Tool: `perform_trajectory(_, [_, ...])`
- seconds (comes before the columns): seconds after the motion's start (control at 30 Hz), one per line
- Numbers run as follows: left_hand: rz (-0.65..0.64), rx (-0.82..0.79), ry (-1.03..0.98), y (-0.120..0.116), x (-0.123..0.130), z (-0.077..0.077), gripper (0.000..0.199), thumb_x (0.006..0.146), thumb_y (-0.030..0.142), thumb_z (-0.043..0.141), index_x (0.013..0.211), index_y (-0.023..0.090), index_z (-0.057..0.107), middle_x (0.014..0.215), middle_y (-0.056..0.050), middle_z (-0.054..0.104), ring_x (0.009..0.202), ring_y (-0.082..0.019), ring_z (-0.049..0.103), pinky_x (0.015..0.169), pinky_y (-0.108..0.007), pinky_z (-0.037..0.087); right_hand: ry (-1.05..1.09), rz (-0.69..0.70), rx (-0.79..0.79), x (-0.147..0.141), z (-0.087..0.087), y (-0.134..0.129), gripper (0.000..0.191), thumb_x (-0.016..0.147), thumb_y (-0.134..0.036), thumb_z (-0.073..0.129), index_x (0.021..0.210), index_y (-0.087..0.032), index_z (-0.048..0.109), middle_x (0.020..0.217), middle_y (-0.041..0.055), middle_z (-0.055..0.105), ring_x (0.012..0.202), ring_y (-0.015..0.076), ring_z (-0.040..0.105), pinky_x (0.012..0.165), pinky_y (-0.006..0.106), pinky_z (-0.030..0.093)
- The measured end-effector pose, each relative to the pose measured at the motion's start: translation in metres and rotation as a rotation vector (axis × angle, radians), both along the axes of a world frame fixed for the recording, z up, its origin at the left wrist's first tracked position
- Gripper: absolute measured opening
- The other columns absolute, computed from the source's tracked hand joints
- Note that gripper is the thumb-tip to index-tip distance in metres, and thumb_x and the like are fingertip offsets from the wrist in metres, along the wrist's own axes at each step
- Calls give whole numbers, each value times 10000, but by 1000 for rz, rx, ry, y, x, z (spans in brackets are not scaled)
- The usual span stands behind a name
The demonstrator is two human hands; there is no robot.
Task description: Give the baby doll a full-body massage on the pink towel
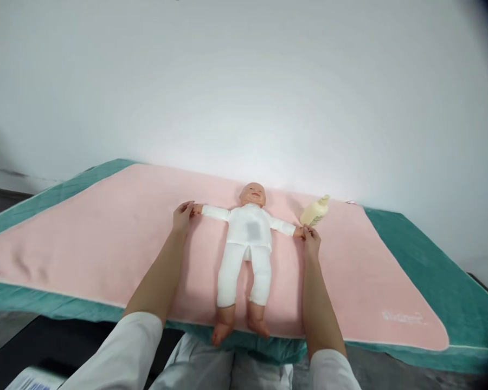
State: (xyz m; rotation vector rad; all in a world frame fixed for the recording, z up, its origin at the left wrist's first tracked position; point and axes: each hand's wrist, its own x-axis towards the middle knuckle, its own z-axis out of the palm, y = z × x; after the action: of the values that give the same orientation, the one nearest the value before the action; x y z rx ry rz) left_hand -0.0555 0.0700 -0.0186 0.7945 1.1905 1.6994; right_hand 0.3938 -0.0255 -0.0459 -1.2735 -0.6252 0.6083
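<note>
A baby doll (250, 227) in a white top and white leggings lies on its back on a pink mat (350, 281), its head away from me and its bare feet at the near edge. Its arms are spread out to both sides. My left hand (183, 215) is closed on the doll's hand at the left. At the right, my right hand (311, 238) pinches the doll's other hand. A dark grey patch shows on the front of the top. Just beyond my right hand lies a pale yellow pump bottle (315, 211).
Under the pink mat, a green cover (415, 254) spreads over the table. A white wall (244, 97) rises behind it. At the lower left is a black surface (44, 346), with a white item bearing a barcode (34, 379).
</note>
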Motion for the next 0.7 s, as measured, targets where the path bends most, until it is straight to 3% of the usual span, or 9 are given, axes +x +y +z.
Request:
perform_trajectory(0.1, [-45,-21,-10,7,-2,0,145,773,228,696,885,139,678,783,-51,675,693,-130,629,721,-277,548,34,18,-21,2,0,-6,463,624,-459,719,953,-135,675,901,88,684,741,171,618,547,258,440])
perform_trajectory(0.3, [-34,-130,-102,8,-4,4,48,786,133,661,814,140,699,746,-43,685,654,-117,620,649,-224,530,112,71,-58,0,5,-14,431,619,-422,759,961,-167,696,1001,88,713,833,180,646,580,242,478])
perform_trajectory(0.7, [-79,-203,-224,1,-7,11,187,855,83,547,803,136,719,763,-59,689,651,-109,635,623,-178,546,233,80,-100,0,8,-14,437,520,-377,822,897,-190,706,929,81,742,812,189,657,523,217,456])
